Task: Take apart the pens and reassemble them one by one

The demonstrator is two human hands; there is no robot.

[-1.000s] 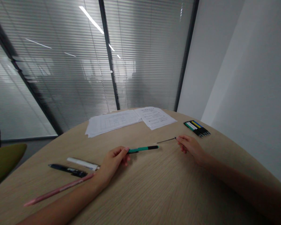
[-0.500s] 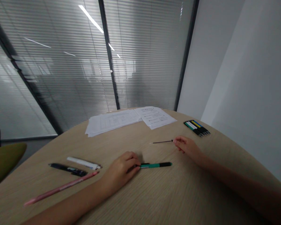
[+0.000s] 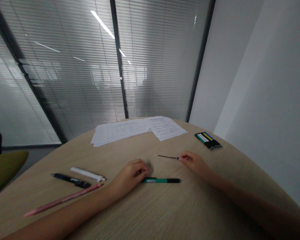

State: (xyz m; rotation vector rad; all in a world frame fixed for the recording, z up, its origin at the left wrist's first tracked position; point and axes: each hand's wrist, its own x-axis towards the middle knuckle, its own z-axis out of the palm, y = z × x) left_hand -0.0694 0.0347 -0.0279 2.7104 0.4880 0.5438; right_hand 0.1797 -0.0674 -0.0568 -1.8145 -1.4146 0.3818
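Note:
My right hand [image 3: 193, 163] pinches one end of a thin dark pen refill [image 3: 168, 156], whose other end points left just over the table. My left hand [image 3: 132, 173] is closed with its fingers curled together, beside the left end of a green and black pen [image 3: 162, 180]. Anything inside those fingers is hidden. The pen lies flat on the table, its left end partly behind the hand. Left of this hand lie a white pen [image 3: 87, 174], a black pen [image 3: 70, 180] and a long pink pencil-like stick [image 3: 62, 200].
Printed paper sheets [image 3: 122, 130] lie at the far side of the round wooden table [image 3: 150, 216]. At the right rests a dark case [image 3: 210, 141] with several coloured pens. A green chair [image 3: 7, 166] stands at the left, and a white wall [image 3: 272, 100] rises on the right.
My right hand has moved slightly left with the refill, which now tilts the other way. My left hand has shifted slightly up and away from the green pen, showing more of the pen.

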